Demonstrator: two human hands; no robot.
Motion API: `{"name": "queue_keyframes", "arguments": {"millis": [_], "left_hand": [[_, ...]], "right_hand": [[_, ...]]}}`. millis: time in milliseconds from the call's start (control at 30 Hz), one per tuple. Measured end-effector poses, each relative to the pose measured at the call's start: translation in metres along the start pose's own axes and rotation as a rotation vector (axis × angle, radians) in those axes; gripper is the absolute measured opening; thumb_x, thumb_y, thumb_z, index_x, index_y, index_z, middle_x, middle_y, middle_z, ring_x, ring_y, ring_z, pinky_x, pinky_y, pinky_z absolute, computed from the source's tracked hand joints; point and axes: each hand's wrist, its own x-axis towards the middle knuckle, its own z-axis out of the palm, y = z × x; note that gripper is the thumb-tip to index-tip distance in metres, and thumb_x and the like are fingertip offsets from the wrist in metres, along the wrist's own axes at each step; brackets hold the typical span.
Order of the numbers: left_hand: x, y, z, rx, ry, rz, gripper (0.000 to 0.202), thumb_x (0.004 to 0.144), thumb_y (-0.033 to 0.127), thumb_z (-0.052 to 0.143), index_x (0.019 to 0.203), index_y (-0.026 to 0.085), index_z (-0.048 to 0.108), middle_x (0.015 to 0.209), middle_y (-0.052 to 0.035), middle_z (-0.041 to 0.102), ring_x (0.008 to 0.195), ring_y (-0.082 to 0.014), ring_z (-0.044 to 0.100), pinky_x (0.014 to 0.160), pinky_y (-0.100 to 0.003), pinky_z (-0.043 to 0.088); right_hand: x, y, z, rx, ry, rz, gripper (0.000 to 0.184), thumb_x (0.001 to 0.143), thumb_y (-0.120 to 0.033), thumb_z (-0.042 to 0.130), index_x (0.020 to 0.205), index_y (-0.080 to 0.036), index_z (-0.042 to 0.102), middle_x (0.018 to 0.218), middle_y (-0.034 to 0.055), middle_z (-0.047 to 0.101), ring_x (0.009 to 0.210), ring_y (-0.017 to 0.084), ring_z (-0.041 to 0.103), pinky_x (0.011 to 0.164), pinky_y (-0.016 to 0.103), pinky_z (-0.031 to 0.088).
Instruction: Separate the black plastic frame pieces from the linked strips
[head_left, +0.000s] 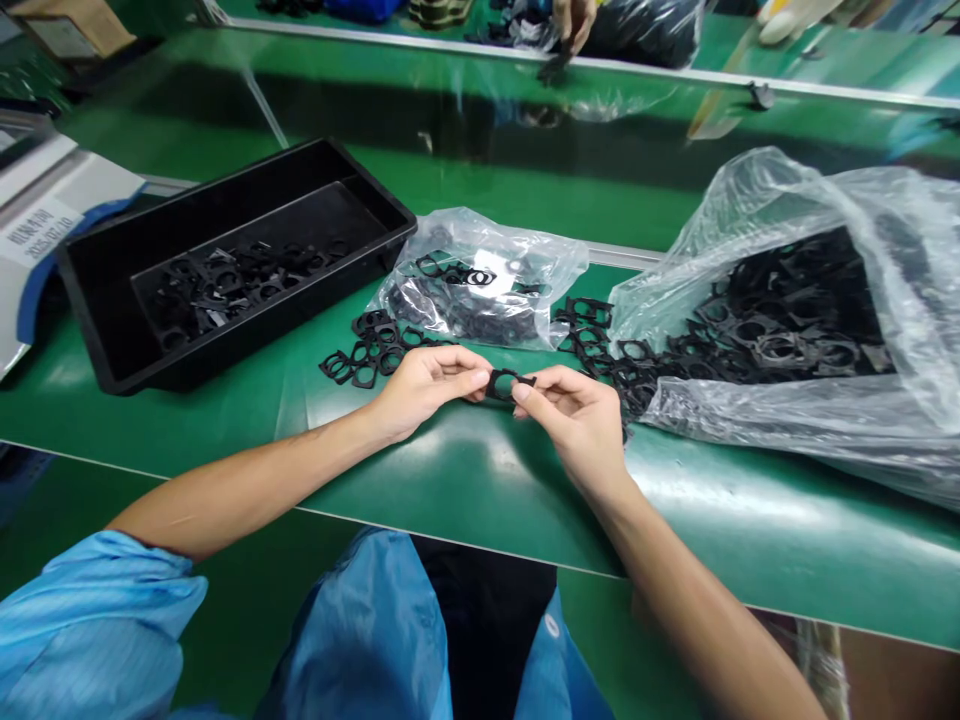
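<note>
Between my two hands is a small black plastic ring-shaped part (492, 384), held above the green table (450, 470). My left hand (431, 388) pinches its left end, and my right hand (574, 415) grips the right end between thumb and fingers. A loose pile of similar black parts (367, 350) lies just beyond my left hand. Behind my hands rests a clear plastic bag (480, 315) with more such parts in it. To the right, a large open plastic bag (765, 400) spills many black parts onto the table near my right hand.
A black tray (247, 345) with scattered black parts stands at the left. Beside it is a white and blue machine (56, 220) with a label. Past the metal rail (480, 45), another person's hand (574, 22) holds a dark piece near a black bag (645, 30).
</note>
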Motion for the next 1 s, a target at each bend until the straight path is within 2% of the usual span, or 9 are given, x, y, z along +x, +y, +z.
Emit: {"name": "queue_keyframes", "arguments": {"millis": [167,433,633,767,1000], "left_hand": [[0.0000,0.0000,0.0004,0.093,0.011,0.021,0.036,0.060,0.040,0.094,0.073,0.012,0.075,0.071,-0.0030,0.075,0.066,-0.0132,0.068,0.071,-0.027,0.057],[-0.0025,-0.0037,0.0026,0.029,-0.019,-0.035,0.041,0.064,0.045,0.092,0.082,0.011,0.078,0.078,-0.0068,0.078,0.071,-0.0173,0.073,0.076,-0.032,0.061],[-0.0011,-0.0015,0.0001,0.058,-0.066,-0.038,0.037,0.064,0.043,0.093,0.078,0.012,0.079,0.075,-0.0066,0.078,0.070,-0.0163,0.071,0.074,-0.030,0.060],[0.0002,0.0004,-0.0025,0.081,-0.089,-0.075,0.035,0.059,0.039,0.095,0.077,0.013,0.079,0.077,-0.0057,0.078,0.073,-0.0160,0.071,0.074,-0.029,0.058],[0.0010,0.0056,-0.0064,-0.074,-0.229,-0.184,0.036,0.062,0.031,0.096,0.085,0.012,0.076,0.082,-0.0048,0.076,0.074,-0.0125,0.069,0.074,-0.026,0.057]], "right_hand": [[-0.0008,0.0023,0.0021,-0.058,-0.021,-0.042,0.035,0.071,-0.048,0.086,0.069,-0.020,0.065,0.064,-0.0016,0.062,0.057,0.012,0.059,0.060,0.027,0.054],[-0.0011,0.0083,0.0004,-0.067,-0.030,-0.058,0.031,0.074,-0.044,0.085,0.071,-0.020,0.066,0.065,-0.0017,0.063,0.058,0.011,0.058,0.063,0.025,0.055],[0.0007,0.0056,-0.0008,0.000,-0.054,0.039,0.042,0.066,-0.053,0.089,0.067,-0.019,0.064,0.062,-0.0015,0.063,0.055,0.012,0.059,0.060,0.027,0.055],[0.0032,0.0026,-0.0019,0.048,-0.076,0.087,0.044,0.062,-0.052,0.091,0.066,-0.018,0.064,0.059,-0.0021,0.062,0.052,0.011,0.057,0.059,0.027,0.054],[0.0047,0.0008,0.0008,0.133,-0.098,0.092,0.044,0.059,-0.050,0.094,0.064,-0.018,0.065,0.058,-0.0022,0.064,0.052,0.010,0.058,0.059,0.026,0.052]]}}
